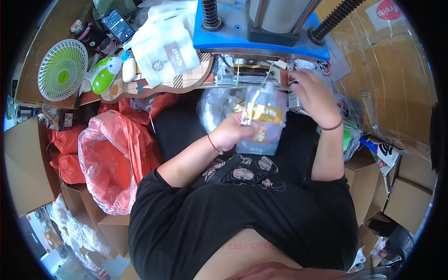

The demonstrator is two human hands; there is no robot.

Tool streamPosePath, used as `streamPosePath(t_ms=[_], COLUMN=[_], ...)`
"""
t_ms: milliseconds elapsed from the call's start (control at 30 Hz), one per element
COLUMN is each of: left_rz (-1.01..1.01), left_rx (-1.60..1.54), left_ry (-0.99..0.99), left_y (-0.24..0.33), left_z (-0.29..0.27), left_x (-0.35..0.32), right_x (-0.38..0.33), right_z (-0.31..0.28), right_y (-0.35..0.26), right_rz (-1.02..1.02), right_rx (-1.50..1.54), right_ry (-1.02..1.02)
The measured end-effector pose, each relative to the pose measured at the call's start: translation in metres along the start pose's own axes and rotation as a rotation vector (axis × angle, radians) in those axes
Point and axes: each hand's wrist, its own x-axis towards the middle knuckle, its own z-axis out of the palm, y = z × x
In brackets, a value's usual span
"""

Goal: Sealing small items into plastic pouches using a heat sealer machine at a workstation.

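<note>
My left hand [228, 133] is closed on a clear plastic pouch [275, 140] with a gold printed panel, pinching its left side between thumb and fingers. The pouch stands upright in front of my chest, its top just below the press. It looks layered, though I cannot tell whether it is one or more. My right hand [316, 95] is raised to the right of the pouch's top, apart from it. Its fingers are bent loosely and nothing shows in them. The blue-plated press [261, 44] stands beyond both hands, with small metal parts [252, 67] under its plate.
Left of the press lies a stack of white printed bags [163, 51] on a checked board [198, 77]. A green-white fan [63, 70] and a phone [117, 25] are farther left. Red plastic bags [112, 163] sit low on the left. Cardboard [387, 79] walls the right side.
</note>
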Motion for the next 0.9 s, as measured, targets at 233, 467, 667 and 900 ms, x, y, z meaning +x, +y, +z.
streamPosePath(t_ms=[233, 467, 667, 900], left_rz=[0.008, 0.241, 0.407, 0.410], left_rx=[-0.079, 0.400, 0.815, 0.759], left_ry=[0.113, 0.602, 0.751, 0.640], left_y=[0.039, 0.055, 0.060, 0.038], left_z=[-0.034, -0.064, -0.106, -0.091], left_x=[0.031, 0.021, -0.026, -0.026], right_x=[-0.039, -0.060, -0.053, -0.027], right_z=[0.019, 0.016, 0.022, 0.038], right_y=[0.040, 0.046, 0.051, 0.004], right_rz=[0.118, 0.173, 0.320, 0.132], right_rx=[-0.094, 0.353, 0.138, 0.342], right_ry=[-0.192, -0.159, 0.141, 0.248])
